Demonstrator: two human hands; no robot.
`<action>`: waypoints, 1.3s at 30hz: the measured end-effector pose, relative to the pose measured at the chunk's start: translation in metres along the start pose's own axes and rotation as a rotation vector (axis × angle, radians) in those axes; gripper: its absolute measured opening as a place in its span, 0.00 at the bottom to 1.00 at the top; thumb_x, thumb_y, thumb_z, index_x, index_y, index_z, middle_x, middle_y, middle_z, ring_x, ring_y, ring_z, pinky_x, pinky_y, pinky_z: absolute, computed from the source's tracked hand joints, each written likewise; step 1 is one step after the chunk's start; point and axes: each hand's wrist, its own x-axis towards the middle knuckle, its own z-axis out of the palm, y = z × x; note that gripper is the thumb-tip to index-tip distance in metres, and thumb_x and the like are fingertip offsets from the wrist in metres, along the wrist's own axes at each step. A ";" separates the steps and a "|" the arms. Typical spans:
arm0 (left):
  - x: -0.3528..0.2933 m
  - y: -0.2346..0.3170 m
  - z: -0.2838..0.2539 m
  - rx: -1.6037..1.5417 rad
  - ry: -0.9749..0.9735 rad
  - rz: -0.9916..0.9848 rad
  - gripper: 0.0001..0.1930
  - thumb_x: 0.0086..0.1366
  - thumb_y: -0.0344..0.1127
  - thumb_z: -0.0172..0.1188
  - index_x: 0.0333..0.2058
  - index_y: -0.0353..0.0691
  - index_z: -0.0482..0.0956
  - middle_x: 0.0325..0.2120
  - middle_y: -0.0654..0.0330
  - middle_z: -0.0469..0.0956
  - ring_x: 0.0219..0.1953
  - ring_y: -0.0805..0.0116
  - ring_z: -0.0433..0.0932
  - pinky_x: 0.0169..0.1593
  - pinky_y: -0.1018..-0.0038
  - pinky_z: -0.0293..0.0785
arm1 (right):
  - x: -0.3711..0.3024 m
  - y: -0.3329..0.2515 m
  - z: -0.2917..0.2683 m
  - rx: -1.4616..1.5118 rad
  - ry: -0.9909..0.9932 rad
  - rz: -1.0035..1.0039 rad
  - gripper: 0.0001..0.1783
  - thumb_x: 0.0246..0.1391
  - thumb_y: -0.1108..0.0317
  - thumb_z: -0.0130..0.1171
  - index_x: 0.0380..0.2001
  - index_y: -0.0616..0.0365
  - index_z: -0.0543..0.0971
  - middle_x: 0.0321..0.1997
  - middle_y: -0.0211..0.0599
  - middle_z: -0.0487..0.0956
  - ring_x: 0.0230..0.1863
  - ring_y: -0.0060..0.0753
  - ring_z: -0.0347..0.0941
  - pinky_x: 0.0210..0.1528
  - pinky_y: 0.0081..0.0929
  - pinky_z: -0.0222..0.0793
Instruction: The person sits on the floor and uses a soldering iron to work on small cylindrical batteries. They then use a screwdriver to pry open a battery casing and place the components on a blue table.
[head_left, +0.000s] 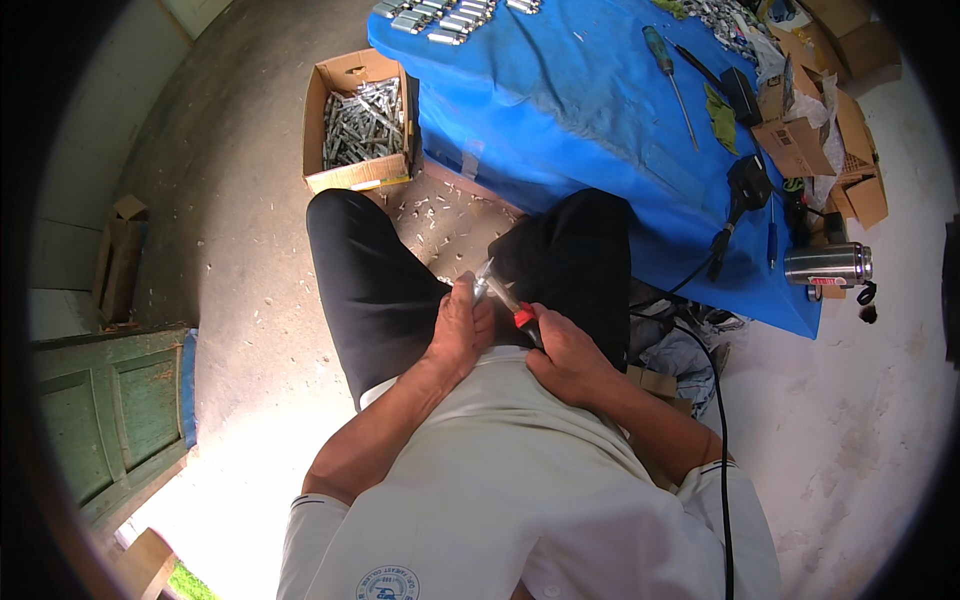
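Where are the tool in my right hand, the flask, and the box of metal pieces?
Tool [524, 316]: head view, on its red part.
Flask [826, 262]: head view, on its silvery side.
Box of metal pieces [345, 177]: head view, on its near wall.

From the head camera I am counting one bare left hand, one bare right hand, one slim silver metal piece and one tool with a red-and-black handle. I am seeing one blue-covered counter, one green-handled screwdriver, one cylindrical steel flask and one open brown cardboard box of slender silver pieces, which are overlapping beyond counting.
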 end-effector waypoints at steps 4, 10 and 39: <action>0.001 0.001 -0.004 -0.002 -0.047 -0.005 0.27 0.67 0.55 0.42 0.13 0.49 0.52 0.08 0.70 0.49 0.10 0.76 0.45 0.15 0.77 0.42 | 0.001 0.004 0.002 0.000 0.028 -0.036 0.32 0.48 0.67 0.50 0.57 0.71 0.62 0.48 0.57 0.71 0.52 0.54 0.68 0.56 0.38 0.63; 0.001 0.002 -0.004 -0.009 -0.050 -0.020 0.27 0.68 0.54 0.40 0.12 0.49 0.51 0.08 0.70 0.49 0.10 0.76 0.44 0.15 0.77 0.42 | 0.002 0.001 0.002 -0.020 0.060 -0.015 0.30 0.47 0.67 0.51 0.55 0.69 0.65 0.49 0.58 0.72 0.52 0.56 0.69 0.55 0.41 0.65; -0.006 0.005 -0.001 -0.018 -0.134 -0.127 0.27 0.68 0.54 0.39 0.11 0.50 0.50 0.09 0.70 0.47 0.11 0.75 0.44 0.16 0.76 0.42 | -0.003 0.013 -0.003 0.173 0.085 0.098 0.22 0.46 0.68 0.50 0.47 0.62 0.70 0.41 0.45 0.76 0.43 0.40 0.73 0.48 0.30 0.67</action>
